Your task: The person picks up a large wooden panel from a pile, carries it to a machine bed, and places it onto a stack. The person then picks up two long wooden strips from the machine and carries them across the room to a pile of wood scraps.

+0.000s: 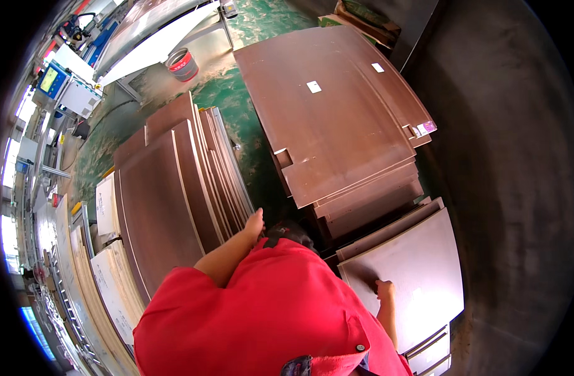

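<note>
My left hand [255, 222] is beside the near right end of a stack of brown panels [158, 200]. Its fingers look loosely curled, and nothing shows in them. Whether it touches the stack I cannot tell. My right hand [385, 290] is at a pale, greyish-pink panel [418, 263] on the right, its fingers slightly bent and apart over the surface. No grip on an edge shows there. A dark shadow lies on the panel beside these fingers. Under the pale panel a browner sheet [387, 230] sticks out at the far side.
Ahead stands a tall stack of large brown panels [337, 125] with small white labels and notches. A red and grey bucket [182, 65] stands on the green floor [262, 25]. Pale boards [114, 282] lie at the left. A dark wall [506, 156] rises on the right.
</note>
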Available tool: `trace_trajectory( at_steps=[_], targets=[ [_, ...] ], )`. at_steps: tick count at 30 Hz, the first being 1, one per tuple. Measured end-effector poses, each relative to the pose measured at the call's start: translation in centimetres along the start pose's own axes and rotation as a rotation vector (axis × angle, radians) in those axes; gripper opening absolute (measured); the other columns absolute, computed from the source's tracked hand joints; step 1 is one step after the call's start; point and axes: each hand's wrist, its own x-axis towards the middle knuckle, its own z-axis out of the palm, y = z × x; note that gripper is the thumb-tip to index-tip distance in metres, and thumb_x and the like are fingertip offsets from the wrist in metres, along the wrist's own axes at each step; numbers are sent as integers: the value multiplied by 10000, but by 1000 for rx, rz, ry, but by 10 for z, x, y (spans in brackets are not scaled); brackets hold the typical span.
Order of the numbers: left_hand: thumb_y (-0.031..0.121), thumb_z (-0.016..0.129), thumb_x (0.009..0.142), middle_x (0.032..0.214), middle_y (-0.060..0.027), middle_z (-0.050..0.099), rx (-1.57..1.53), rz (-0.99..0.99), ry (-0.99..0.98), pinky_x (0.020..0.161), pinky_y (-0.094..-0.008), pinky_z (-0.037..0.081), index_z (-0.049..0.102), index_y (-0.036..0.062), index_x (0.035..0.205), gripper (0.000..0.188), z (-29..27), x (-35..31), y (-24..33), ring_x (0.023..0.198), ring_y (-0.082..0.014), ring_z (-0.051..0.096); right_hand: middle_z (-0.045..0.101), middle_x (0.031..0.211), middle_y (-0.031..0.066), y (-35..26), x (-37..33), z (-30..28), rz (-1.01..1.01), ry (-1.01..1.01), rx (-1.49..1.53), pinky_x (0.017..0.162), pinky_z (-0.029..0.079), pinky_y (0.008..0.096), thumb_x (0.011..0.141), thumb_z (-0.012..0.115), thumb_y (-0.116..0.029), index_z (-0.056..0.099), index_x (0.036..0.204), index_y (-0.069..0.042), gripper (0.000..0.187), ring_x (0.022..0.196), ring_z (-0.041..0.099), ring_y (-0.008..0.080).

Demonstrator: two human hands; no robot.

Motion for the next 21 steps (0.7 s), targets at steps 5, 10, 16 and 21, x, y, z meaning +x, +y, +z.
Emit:
trace_trajectory(
  at_steps=[5, 10, 16, 21],
  targets=[
    [519, 421, 897, 891, -60, 542, 28, 155, -2, 597, -354, 431, 468, 54, 1122, 519, 0, -40, 79, 711, -183, 555, 620, 848, 260, -2, -12, 7, 79, 102, -9, 742, 479, 415, 704, 608, -362, 650, 826, 82, 462, 806, 609, 351],
    [481, 436, 909, 840, -122, 572, 285, 467, 28, 660, -373, 453, 473, -11, 1043, 512, -15, 38, 64, 761, -223, 583, 614, 1013, 271, -37, -43, 3, -1, 228, 5, 856, 459, 422, 681, 643, -293, 613, 1005, 68, 485, 990, 581, 391],
    [487, 463, 898, 782, -126, 546, 116, 276, -54, 669, -352, 473, 480, -21, 1010, 521, -21, 44, 142, 698, -227, 578, 619, 909, 139, -191, -56, 5, -167, 235, 545, 764, 459, 352, 750, 648, -165, 581, 1032, -1, 333, 833, 575, 243],
    [456, 469, 908, 852, -101, 550, 128, 308, -14, 668, -332, 465, 484, 6, 1028, 465, -45, 112, 163, 728, -208, 584, 514, 1047, 143, -348, -81, 1, -475, 266, 295, 856, 415, 375, 729, 660, -129, 477, 1191, -25, 508, 952, 493, 274]
  ],
)
